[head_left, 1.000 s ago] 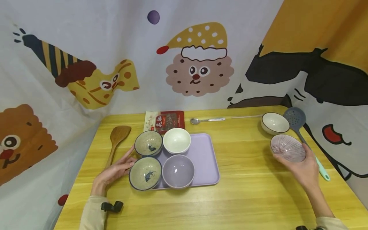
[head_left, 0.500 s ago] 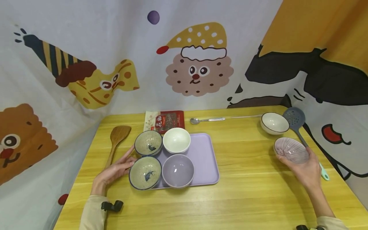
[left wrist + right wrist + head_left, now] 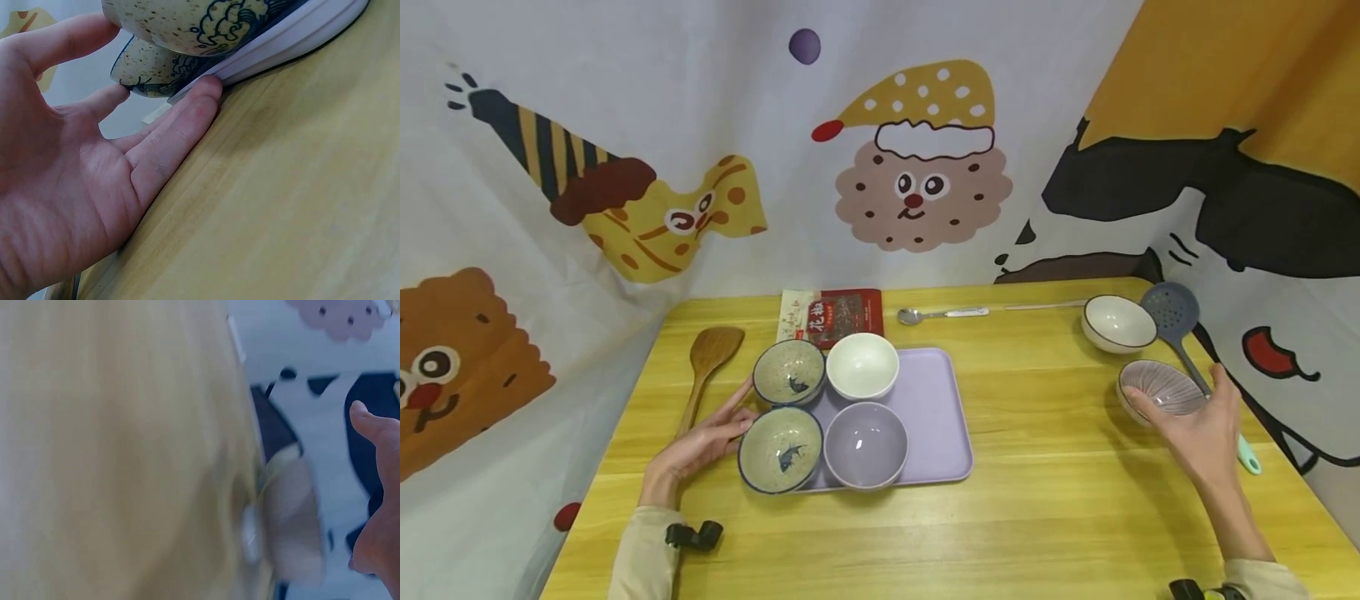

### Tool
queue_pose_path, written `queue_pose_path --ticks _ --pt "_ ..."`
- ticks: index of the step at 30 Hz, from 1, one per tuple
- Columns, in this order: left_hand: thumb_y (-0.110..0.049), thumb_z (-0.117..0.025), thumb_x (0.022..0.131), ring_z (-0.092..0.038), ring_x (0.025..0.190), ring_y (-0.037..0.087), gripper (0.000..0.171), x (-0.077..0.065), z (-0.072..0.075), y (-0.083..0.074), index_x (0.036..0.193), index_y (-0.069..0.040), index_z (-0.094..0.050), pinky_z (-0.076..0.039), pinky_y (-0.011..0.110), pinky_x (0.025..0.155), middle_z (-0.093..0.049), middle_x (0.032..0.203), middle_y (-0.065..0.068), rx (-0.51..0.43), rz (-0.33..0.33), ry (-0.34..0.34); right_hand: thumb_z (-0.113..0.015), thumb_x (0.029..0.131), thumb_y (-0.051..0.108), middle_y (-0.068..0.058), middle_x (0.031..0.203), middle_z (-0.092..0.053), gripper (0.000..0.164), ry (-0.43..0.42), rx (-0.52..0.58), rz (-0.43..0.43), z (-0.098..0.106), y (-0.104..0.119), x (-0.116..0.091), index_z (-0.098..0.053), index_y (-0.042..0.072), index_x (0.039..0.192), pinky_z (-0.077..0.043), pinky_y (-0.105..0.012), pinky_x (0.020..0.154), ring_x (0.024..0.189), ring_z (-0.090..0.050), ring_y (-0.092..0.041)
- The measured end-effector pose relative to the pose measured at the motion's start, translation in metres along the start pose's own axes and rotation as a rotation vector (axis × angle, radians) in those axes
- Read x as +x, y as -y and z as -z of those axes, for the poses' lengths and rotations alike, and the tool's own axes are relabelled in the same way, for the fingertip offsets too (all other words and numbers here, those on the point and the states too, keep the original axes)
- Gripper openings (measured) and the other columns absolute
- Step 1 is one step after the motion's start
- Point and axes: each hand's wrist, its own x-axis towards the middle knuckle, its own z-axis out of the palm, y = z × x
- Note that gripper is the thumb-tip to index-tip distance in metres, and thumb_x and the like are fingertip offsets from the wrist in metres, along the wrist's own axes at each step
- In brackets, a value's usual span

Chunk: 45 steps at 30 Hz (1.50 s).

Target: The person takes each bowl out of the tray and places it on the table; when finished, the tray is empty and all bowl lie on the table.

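Observation:
My right hand point(image 3: 1206, 437) is spread, thumb raised, above a purple-striped bowl point(image 3: 1165, 383) on the right of the table. In the right wrist view a gap shows between the hand point(image 3: 382, 500) and that blurred bowl point(image 3: 290, 528). At the left, my left hand point(image 3: 703, 446) has its fingers extended against the side of a lilac tray point(image 3: 936, 417) and two speckled bowls, a rear one point(image 3: 786, 367) and a front one point(image 3: 775, 450), both with blue fish. Beside them on the tray sit a white bowl point(image 3: 862, 367) and a greyish-purple bowl point(image 3: 865, 446).
A dark-rimmed white bowl point(image 3: 1118, 323) and a slotted skimmer point(image 3: 1171, 310) lie at the back right. Along the rear are a spoon point(image 3: 943, 313), a thin stick point(image 3: 1045, 306) and a red seasoning packet point(image 3: 842, 315). Left of the tray lies a wooden spatula point(image 3: 711, 354).
The right hand has moved the striped bowl slightly right and down, then let it go, its fingers lifting off. The left hand and the bowls on the tray have stayed in place.

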Motion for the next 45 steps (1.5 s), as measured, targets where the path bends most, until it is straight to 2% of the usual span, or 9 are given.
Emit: queue_pose_path --ticks 5,10,15,19,25,30,35,40,45 --pt "-0.008 -0.040 0.108 -0.061 0.116 0.008 0.078 0.000 0.001 0.000 0.162 -0.021 0.015 -0.052 0.026 0.102 -0.053 0.125 0.002 -0.011 -0.017 0.012 -0.082 0.083 0.031 -0.017 0.167 -0.019 0.107 0.038 0.041 0.096 -0.011 0.039 0.000 -0.014 0.013 0.164 -0.018 -0.066 0.122 0.152 -0.019 -0.043" --pt "-0.009 -0.040 0.108 -0.061 0.116 0.009 0.077 0.000 0.000 0.001 0.162 -0.022 0.013 -0.052 0.026 0.102 -0.053 0.125 0.003 -0.016 -0.029 0.022 -0.080 0.087 0.026 -0.024 0.165 -0.022 0.102 0.159 0.094 0.221 -0.032 0.069 -0.002 -0.015 0.007 0.163 -0.021 -0.065 0.121 0.148 -0.025 -0.052" --pt "-0.008 -0.041 0.107 -0.061 0.115 0.009 0.079 0.001 0.001 0.002 0.162 -0.021 0.014 -0.053 0.027 0.101 -0.053 0.125 0.004 -0.011 -0.005 -0.005 -0.082 0.086 0.022 -0.029 0.161 -0.026 0.102 0.286 0.156 0.295 -0.062 0.090 -0.005 -0.016 0.001 0.161 -0.023 -0.064 0.120 0.146 -0.028 -0.053" --pt "-0.008 -0.042 0.107 -0.062 0.115 0.009 0.080 0.001 0.001 0.000 0.162 -0.021 0.014 -0.053 0.027 0.101 -0.052 0.126 0.004 -0.006 0.007 -0.011 -0.083 0.084 0.020 -0.031 0.159 -0.028 0.102 0.359 0.191 0.327 -0.085 0.102 -0.008 -0.018 -0.001 0.160 -0.026 -0.062 0.120 0.146 -0.030 -0.051" --pt "-0.009 -0.042 0.107 -0.062 0.115 0.009 0.080 0.002 -0.001 0.000 0.162 -0.021 0.015 -0.053 0.028 0.102 -0.053 0.125 0.003 0.001 0.005 -0.004 -0.084 0.083 0.018 -0.030 0.159 -0.031 0.102 0.451 0.229 0.329 -0.110 0.116 -0.016 -0.020 -0.002 0.159 -0.028 -0.061 0.121 0.145 -0.033 -0.050" --pt "-0.007 -0.040 0.107 -0.063 0.114 0.010 0.079 0.002 -0.001 0.001 0.162 -0.022 0.015 -0.053 0.027 0.101 -0.055 0.125 0.002 -0.005 0.013 -0.020 -0.085 0.081 0.014 -0.029 0.159 -0.033 0.100 0.517 0.274 0.387 -0.129 0.126 -0.027 -0.024 -0.006 0.157 -0.030 -0.057 0.122 0.146 -0.034 -0.046" --pt "-0.007 -0.040 0.107 -0.063 0.114 0.009 0.079 0.002 -0.001 0.000 0.162 -0.021 0.015 -0.053 0.026 0.101 -0.055 0.124 0.002 -0.005 0.011 -0.024 -0.087 0.080 0.016 -0.026 0.159 -0.035 0.100 0.589 0.312 0.427 -0.147 0.134 -0.046 -0.026 -0.004 0.156 -0.032 -0.055 0.121 0.146 -0.035 -0.044" --pt "-0.006 -0.039 0.107 -0.063 0.114 0.010 0.078 0.001 0.000 0.001 0.162 -0.023 0.013 -0.053 0.026 0.101 -0.054 0.124 0.003 0.002 0.013 -0.032 -0.088 0.078 0.021 -0.024 0.159 -0.036 0.103 0.664 0.295 0.440 -0.161 0.144 -0.067 -0.026 -0.004 0.157 -0.035 -0.053 0.119 0.145 -0.038 -0.042" --pt "-0.007 -0.040 0.107 -0.062 0.113 0.010 0.078 0.001 0.000 0.001 0.163 -0.025 0.011 -0.053 0.026 0.101 -0.054 0.124 0.003 0.000 0.015 -0.037 -0.089 0.077 0.022 -0.022 0.159 -0.038 0.104 0.699 0.282 0.473 -0.174 0.152 -0.078 -0.028 -0.001 0.157 -0.039 -0.052 0.117 0.145 -0.040 -0.040"
